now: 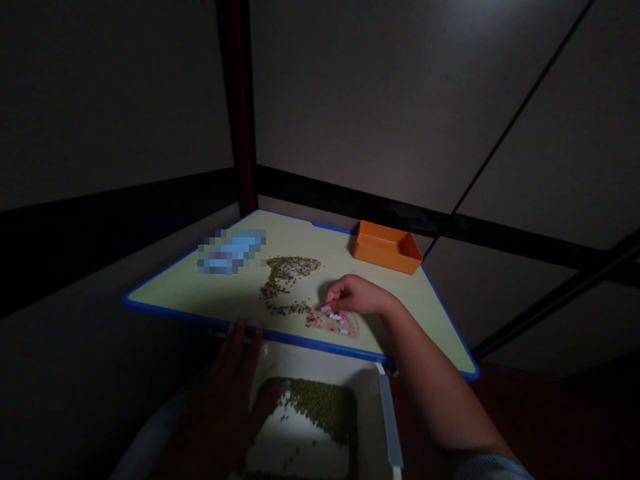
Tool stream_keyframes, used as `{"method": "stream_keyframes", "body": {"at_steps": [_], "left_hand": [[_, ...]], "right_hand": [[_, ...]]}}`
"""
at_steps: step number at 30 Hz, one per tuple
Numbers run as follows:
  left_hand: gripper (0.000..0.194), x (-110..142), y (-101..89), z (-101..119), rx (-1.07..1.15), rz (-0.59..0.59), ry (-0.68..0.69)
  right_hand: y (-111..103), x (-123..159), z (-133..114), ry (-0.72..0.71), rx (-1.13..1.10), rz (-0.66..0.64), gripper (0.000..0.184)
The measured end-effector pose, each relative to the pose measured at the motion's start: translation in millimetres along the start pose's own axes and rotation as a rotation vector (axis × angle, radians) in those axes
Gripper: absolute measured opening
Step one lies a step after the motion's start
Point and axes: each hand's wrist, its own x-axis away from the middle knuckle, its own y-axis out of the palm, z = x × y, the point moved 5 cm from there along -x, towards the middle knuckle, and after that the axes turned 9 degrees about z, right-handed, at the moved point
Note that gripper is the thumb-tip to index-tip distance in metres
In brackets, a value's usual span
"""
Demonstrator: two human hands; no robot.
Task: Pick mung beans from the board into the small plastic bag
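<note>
My right hand [357, 294] reaches in from the right, low over the pale tabletop, with its fingers pinched at the upper edge of a pinkish, half-round protractor [350, 328]. White and pink figures show on the protractor, which is close to the table's front edge. Small green beans [290, 267] lie scattered on the tabletop, some right beside the protractor. In deep shadow, my left hand [243, 373] has its fingers stretched apart near the table's front edge. Its thumb extends over a white bin [370, 393] that holds more green beans [325, 403].
An orange open box [383, 248] stands at the back right of the blue-edged table [415, 320]. A light blue item [233, 252], blurred by pixels, lies at the left. Walls [350, 100] rise close behind the table and on its left.
</note>
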Motion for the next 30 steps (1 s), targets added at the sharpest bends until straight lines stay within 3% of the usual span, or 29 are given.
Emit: {"method": "stream_keyframes", "body": {"at_steps": [11, 30], "left_hand": [[0.091, 0.2, 0.6, 0.6, -0.018, 0.020, 0.045], [0.088, 0.4, 1.2, 0.3, 0.006, 0.000, 0.002]], "right_hand": [[-1.8, 2.1, -0.4, 0.016, 0.014, -0.014, 0.015], [0.3, 0.7, -1.8, 0.010, 0.052, -0.011, 0.014]]}}
